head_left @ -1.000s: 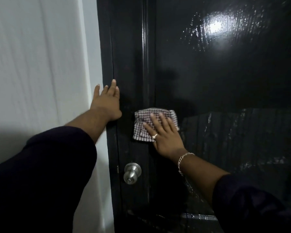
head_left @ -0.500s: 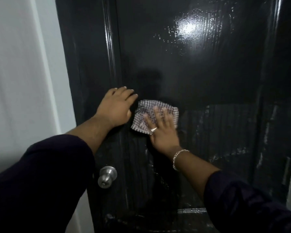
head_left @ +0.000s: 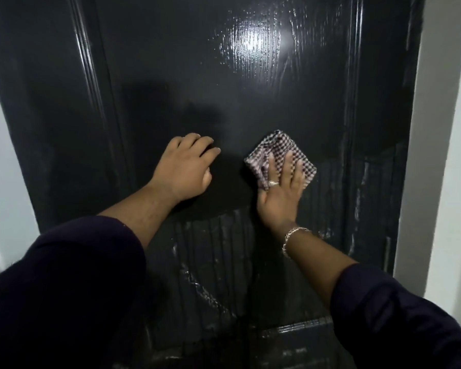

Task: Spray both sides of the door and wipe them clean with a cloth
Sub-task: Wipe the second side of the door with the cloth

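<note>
Door [head_left: 250,102]: black, glossy, fills most of the head view; bright light reflection near its top centre. Wet streaks visible on the lower half, below both hands and toward the door's right edge.

Right hand [head_left: 280,198]: flat against the door, fingers straight and slightly spread, pressing a checked cloth [head_left: 278,153] onto the surface. Cloth is folded, sits under the fingers, right of the door's centre and well in from its right edge. Ring on one finger; bracelet [head_left: 293,239] at the wrist.

Left hand [head_left: 186,169]: resting on the door just left of centre, holding nothing, fingers bent at the knuckles with tips touching the surface. Apart from the cloth, with bare door between.

Both arms in dark sleeves [head_left: 64,288]. White wall [head_left: 447,129] flanks the door's right edge.
</note>
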